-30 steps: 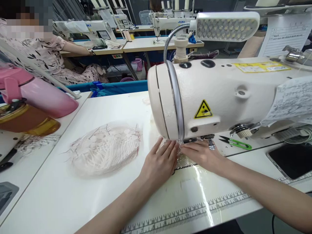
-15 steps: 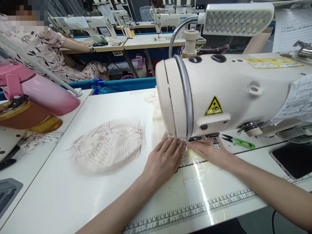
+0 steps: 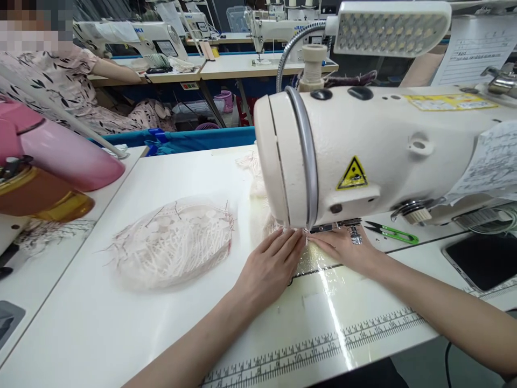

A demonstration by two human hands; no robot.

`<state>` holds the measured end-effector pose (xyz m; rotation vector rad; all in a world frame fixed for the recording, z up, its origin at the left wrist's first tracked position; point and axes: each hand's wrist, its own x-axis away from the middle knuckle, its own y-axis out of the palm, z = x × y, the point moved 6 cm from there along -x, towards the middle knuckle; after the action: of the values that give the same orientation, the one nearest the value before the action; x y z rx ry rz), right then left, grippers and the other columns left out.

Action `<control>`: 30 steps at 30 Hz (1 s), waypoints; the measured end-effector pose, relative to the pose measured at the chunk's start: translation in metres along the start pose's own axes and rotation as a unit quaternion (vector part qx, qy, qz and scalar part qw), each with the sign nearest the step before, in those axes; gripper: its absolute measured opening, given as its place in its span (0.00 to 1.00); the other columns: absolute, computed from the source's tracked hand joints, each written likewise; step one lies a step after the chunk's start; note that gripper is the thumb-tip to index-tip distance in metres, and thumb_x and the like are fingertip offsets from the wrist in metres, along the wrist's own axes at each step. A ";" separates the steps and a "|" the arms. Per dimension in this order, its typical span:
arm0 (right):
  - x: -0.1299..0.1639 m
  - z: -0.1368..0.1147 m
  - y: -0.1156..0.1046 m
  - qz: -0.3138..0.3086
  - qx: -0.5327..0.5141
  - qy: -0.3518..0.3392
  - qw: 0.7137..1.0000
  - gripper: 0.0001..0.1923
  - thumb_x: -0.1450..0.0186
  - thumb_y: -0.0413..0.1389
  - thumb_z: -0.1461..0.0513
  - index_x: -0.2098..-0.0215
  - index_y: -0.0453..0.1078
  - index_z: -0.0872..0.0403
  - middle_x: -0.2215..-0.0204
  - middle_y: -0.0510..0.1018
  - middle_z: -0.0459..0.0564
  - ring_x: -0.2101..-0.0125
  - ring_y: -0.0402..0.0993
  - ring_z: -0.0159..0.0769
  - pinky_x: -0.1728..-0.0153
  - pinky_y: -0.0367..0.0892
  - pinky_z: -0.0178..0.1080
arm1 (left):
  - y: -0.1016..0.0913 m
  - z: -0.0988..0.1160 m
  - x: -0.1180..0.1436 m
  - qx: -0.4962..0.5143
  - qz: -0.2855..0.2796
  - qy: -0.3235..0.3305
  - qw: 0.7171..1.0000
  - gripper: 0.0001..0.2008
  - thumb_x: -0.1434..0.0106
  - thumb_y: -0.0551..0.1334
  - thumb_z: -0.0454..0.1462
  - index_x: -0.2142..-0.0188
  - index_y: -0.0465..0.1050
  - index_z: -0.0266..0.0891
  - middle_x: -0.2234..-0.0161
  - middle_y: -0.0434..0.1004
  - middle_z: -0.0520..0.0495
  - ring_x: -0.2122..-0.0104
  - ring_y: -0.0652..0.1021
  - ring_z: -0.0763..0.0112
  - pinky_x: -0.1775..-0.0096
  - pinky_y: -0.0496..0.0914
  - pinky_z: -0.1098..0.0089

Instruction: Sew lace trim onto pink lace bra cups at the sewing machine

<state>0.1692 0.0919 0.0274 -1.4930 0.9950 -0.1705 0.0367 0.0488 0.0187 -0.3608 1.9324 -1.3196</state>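
Note:
At the sewing machine (image 3: pixel 363 145), my left hand (image 3: pixel 274 261) lies flat, its fingers stretched out and close together on pale lace fabric (image 3: pixel 258 183) by the needle area. My right hand (image 3: pixel 347 245) reaches under the machine head from the other side. Its extended fingertips almost meet those of the left at the fabric edge, and the head partly covers them. The needle and the stitching point are hidden behind the machine head and fingers. To the left on the table rests an oval bundle of white lace (image 3: pixel 173 245) with reddish thread ends.
Green-handled thread snips (image 3: pixel 398 233) and a dark phone (image 3: pixel 484 258) lie to the right. A lamp (image 3: pixel 391 29) hangs above the machine. A pink bottle (image 3: pixel 72 153) and an amber cup (image 3: pixel 44 191) stand left. Another person (image 3: pixel 52 81) sits at the back left.
The camera view has shifted slightly. Both hands keep nearly the same place by the needle area, the left fingers lying a little closer together. The lace bundle stays put.

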 end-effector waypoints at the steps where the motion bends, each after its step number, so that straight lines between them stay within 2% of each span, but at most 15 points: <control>1: 0.002 -0.001 0.000 0.005 0.017 -0.001 1.000 0.13 0.33 0.50 0.61 0.56 0.74 0.42 0.61 0.79 0.44 0.67 0.73 0.33 0.59 0.66 0.41 | 0.000 0.001 0.001 0.000 0.002 0.006 1.000 0.17 0.33 0.53 0.32 0.46 0.67 0.33 0.47 0.73 0.44 0.48 0.74 0.65 0.44 0.66 0.62; 5: 0.010 -0.006 0.002 0.026 0.090 -0.009 0.996 0.13 0.32 0.50 0.54 0.55 0.74 0.44 0.64 0.80 0.44 0.70 0.74 0.34 0.57 0.64 0.44 | 0.000 -0.001 0.003 -0.004 0.014 -0.016 1.000 0.16 0.33 0.54 0.36 0.47 0.68 0.32 0.49 0.74 0.44 0.50 0.75 0.64 0.45 0.68 0.62; 9: 0.010 -0.006 0.007 -0.009 0.069 -0.003 0.998 0.18 0.31 0.45 0.49 0.55 0.74 0.44 0.67 0.79 0.45 0.66 0.74 0.36 0.55 0.65 0.44 | 0.000 -0.004 0.002 -0.006 0.010 -0.039 0.999 0.18 0.33 0.54 0.40 0.48 0.69 0.33 0.50 0.75 0.44 0.50 0.75 0.63 0.47 0.69 0.61; 14: 0.006 -0.004 0.006 -0.036 0.052 0.007 0.998 0.17 0.32 0.46 0.50 0.52 0.72 0.42 0.67 0.79 0.45 0.62 0.73 0.39 0.52 0.64 0.48 | -0.001 -0.005 0.000 -0.022 0.011 -0.049 0.998 0.18 0.32 0.53 0.41 0.50 0.71 0.32 0.52 0.76 0.42 0.52 0.76 0.61 0.48 0.69 0.61; 20: 0.006 -0.006 0.010 -0.032 0.067 0.000 0.997 0.19 0.32 0.45 0.49 0.49 0.70 0.43 0.65 0.79 0.48 0.61 0.73 0.44 0.61 0.68 0.48 | -0.002 -0.006 -0.003 -0.030 -0.009 -0.066 0.997 0.18 0.32 0.52 0.42 0.51 0.71 0.31 0.53 0.77 0.40 0.52 0.76 0.60 0.49 0.69 0.60; 23: 0.007 -0.006 0.012 -0.018 0.085 0.000 0.996 0.19 0.32 0.46 0.49 0.49 0.70 0.43 0.65 0.79 0.49 0.59 0.73 0.45 0.63 0.67 0.46 | 0.001 -0.007 -0.002 -0.022 -0.023 -0.076 0.997 0.18 0.32 0.52 0.42 0.50 0.70 0.33 0.52 0.76 0.41 0.51 0.76 0.60 0.48 0.68 0.60; 26: 0.007 -0.006 0.012 0.005 0.109 -0.006 0.994 0.19 0.32 0.47 0.50 0.48 0.69 0.45 0.65 0.79 0.50 0.62 0.73 0.44 0.64 0.67 0.45 | 0.002 -0.009 -0.002 -0.016 -0.036 -0.082 0.996 0.20 0.32 0.52 0.43 0.49 0.70 0.32 0.52 0.76 0.40 0.50 0.75 0.58 0.48 0.68 0.59; 30: 0.007 -0.004 0.011 0.030 0.086 -0.016 0.996 0.18 0.32 0.48 0.52 0.49 0.70 0.47 0.61 0.79 0.49 0.64 0.73 0.42 0.62 0.66 0.44 | 0.002 -0.010 -0.002 0.001 -0.060 -0.091 0.994 0.21 0.31 0.50 0.44 0.49 0.69 0.32 0.52 0.76 0.42 0.51 0.74 0.59 0.47 0.66 0.59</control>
<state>0.1654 0.0858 0.0153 -1.3036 0.9724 -0.1841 0.0316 0.0581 0.0194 -0.5832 1.7798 -1.3159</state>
